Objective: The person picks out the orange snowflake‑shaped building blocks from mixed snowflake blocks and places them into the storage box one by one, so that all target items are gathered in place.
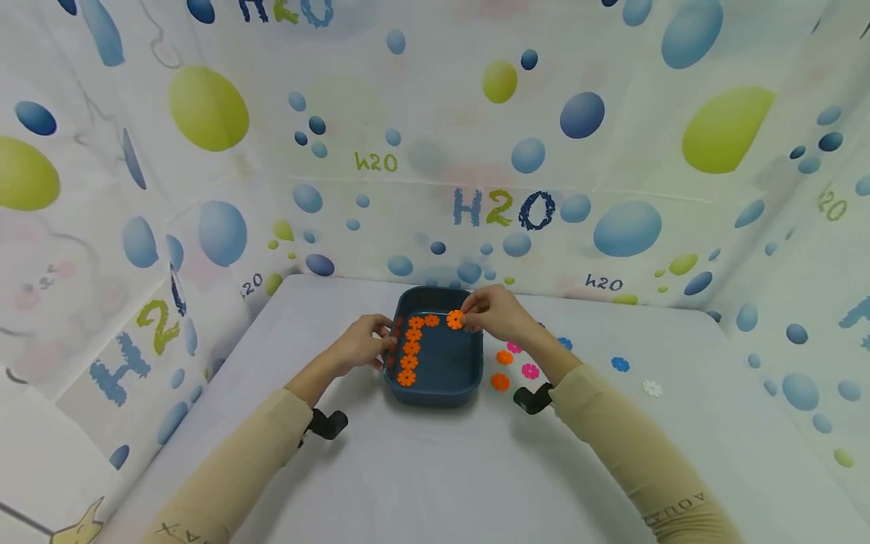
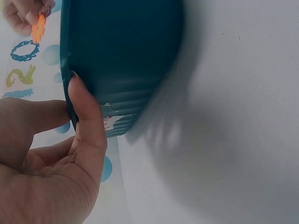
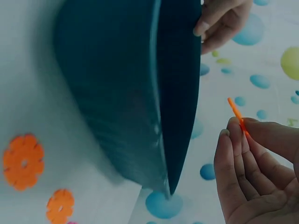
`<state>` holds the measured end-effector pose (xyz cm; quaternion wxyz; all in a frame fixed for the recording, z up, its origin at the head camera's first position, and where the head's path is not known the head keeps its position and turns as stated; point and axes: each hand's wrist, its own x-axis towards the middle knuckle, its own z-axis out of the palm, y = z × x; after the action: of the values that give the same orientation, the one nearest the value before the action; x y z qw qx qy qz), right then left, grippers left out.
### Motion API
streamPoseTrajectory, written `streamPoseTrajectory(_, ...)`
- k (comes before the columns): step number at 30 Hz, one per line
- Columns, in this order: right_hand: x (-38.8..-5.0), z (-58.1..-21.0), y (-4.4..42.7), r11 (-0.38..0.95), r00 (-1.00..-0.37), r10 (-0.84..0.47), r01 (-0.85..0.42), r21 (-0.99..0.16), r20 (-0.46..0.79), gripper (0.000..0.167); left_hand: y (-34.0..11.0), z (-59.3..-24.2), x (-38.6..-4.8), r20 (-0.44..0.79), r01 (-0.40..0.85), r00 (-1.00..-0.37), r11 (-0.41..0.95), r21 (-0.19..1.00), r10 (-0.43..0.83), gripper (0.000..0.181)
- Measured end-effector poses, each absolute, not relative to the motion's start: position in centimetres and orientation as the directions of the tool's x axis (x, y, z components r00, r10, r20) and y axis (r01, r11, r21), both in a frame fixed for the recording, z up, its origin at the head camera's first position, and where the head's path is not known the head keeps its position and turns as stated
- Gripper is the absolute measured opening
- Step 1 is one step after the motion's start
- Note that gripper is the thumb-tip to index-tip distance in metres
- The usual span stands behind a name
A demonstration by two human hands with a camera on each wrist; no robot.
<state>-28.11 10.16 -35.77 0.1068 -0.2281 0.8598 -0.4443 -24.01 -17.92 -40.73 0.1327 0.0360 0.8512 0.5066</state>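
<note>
A dark blue-green tray (image 1: 445,363) stands on the table, with several orange flower-shaped discs (image 1: 411,347) in a column along its left side and another (image 1: 431,320) to the right of the column's top. My left hand (image 1: 362,346) grips the tray's left rim, thumb and fingers on either side of the wall, as the left wrist view (image 2: 70,140) shows. Between thumb and fingertips my right hand (image 1: 499,313) pinches an orange disc (image 1: 455,319) above the tray's upper right part; in the right wrist view that disc (image 3: 237,115) appears edge-on.
Right of the tray lie orange discs (image 1: 500,381), pink discs (image 1: 530,371), blue discs (image 1: 620,364) and a white disc (image 1: 652,388) on the white table (image 1: 421,468). A patterned curtain (image 1: 435,151) hangs behind and at both sides.
</note>
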Motion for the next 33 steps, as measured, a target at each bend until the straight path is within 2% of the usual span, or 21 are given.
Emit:
streamPoseTrajectory(15,-31.2,-36.4,4.3,0.612,-0.881,-0.461,-0.233,-0.756,-0.102,0.009,-18.0,-41.2,-24.1,-0.194,-0.081,-0.962,0.482,0.872,0.191,0.039)
streamPoseTrajectory(27,-33.0,-38.6,2.8,0.647,-0.907,-0.342,-0.037,-0.762,-0.245,0.012,-18.1,-41.1,-24.2,-0.179,-0.063,-0.963,0.478,0.876,0.203,0.038)
streamPoseTrajectory(33,-33.8,-39.8,2.0,0.721,-0.912,-0.24,0.062,-0.69,-0.333,0.012,-18.4,-41.0,-24.1,-0.16,-0.039,-0.961,0.461,0.887,0.227,0.043)
